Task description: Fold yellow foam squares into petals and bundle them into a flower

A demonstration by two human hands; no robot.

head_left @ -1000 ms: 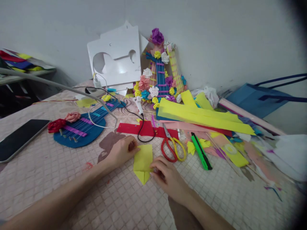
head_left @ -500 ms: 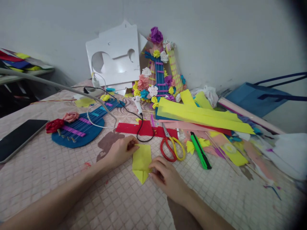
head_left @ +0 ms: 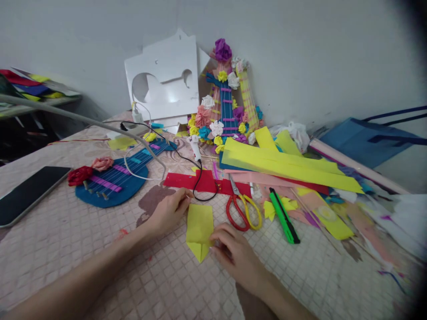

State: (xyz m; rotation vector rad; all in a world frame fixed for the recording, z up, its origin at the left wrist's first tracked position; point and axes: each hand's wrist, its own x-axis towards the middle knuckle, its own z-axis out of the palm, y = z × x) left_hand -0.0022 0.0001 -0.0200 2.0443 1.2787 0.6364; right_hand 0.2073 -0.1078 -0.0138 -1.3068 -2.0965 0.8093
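A yellow crepe paper piece [head_left: 199, 224], its lower end folded to a point, lies on the quilted cloth in front of me. My right hand [head_left: 235, 251] pinches its right edge near the fold, with thumb and fingertips together. By the upper left corner is my left hand [head_left: 171, 211], its fingers drawn together just off the paper; nothing shows in them. Scissors [head_left: 245, 206] with one red and one yellow handle lie beyond my right hand. Farther right is a green box cutter [head_left: 283, 215].
A blue paper guitar [head_left: 111, 180] with roses and a phone [head_left: 31, 193] lie left. Red strips [head_left: 182, 181], a corded glue gun [head_left: 194, 147] and yellow strips [head_left: 287, 164] lie beyond. Flower-covered guitars [head_left: 227, 106] and a white foam board [head_left: 162, 84] lean on the wall.
My left fingers have come away from the paper's top corner, which now lies flatter. The right hand keeps its pinch. The whole view has shifted slightly.
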